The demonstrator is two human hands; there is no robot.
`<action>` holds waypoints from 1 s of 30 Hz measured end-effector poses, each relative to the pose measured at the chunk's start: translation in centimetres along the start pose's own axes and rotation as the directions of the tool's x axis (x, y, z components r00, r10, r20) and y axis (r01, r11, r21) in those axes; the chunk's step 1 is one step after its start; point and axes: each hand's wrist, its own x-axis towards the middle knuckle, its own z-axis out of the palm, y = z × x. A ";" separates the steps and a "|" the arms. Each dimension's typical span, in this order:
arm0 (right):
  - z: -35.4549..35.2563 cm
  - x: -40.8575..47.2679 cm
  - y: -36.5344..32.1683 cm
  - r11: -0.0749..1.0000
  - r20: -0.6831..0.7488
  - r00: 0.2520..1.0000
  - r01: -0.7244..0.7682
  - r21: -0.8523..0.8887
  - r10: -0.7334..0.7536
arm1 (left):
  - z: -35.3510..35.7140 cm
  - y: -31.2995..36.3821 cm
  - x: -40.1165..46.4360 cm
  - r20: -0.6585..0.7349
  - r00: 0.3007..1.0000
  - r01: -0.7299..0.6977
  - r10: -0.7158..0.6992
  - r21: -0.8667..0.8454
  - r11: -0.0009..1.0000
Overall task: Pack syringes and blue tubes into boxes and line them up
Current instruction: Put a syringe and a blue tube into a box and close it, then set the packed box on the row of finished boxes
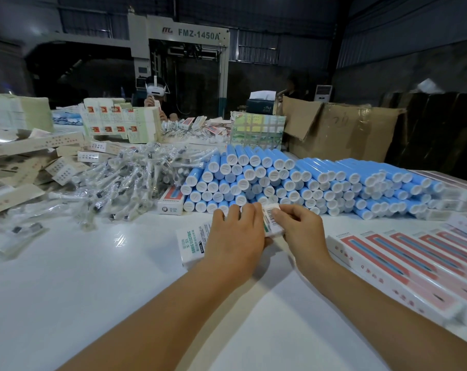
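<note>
Both hands are holding 1 white box [192,243] on the counter [93,290], its long axis running left-right. The left hand [236,236] is lying curled over its middle; the right hand [299,226] is pinching its barcoded end flap [271,219], just before the stacked blue tubes [280,180].

Both forearms are bare, with no sleeves, and the left hand [235,234] and right hand [300,228] are ungloved.
</note>
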 end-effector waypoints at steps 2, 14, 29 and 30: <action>-0.1 0.0 0.1 0.997 -0.033 0.998 0.043 -0.069 -0.045 | -0.2 0.4 -0.2 0.011 1.000 -0.026 0.025 0.013 1.000; -0.2 -0.1 0.0 0.969 -0.043 0.991 0.112 -0.222 -0.124 | -0.3 -0.3 0.1 0.038 0.998 0.048 -0.047 -0.013 0.999; 0.9 -1.2 -0.9 0.971 0.024 0.971 0.235 0.036 -0.236 | -3.1 -1.2 1.7 -0.039 0.961 0.130 -0.275 -0.814 0.566; 1.0 -1.4 -0.9 0.971 0.082 0.968 0.232 0.050 -0.235 | -3.7 -1.1 1.8 0.000 0.942 0.098 -0.336 -0.957 0.273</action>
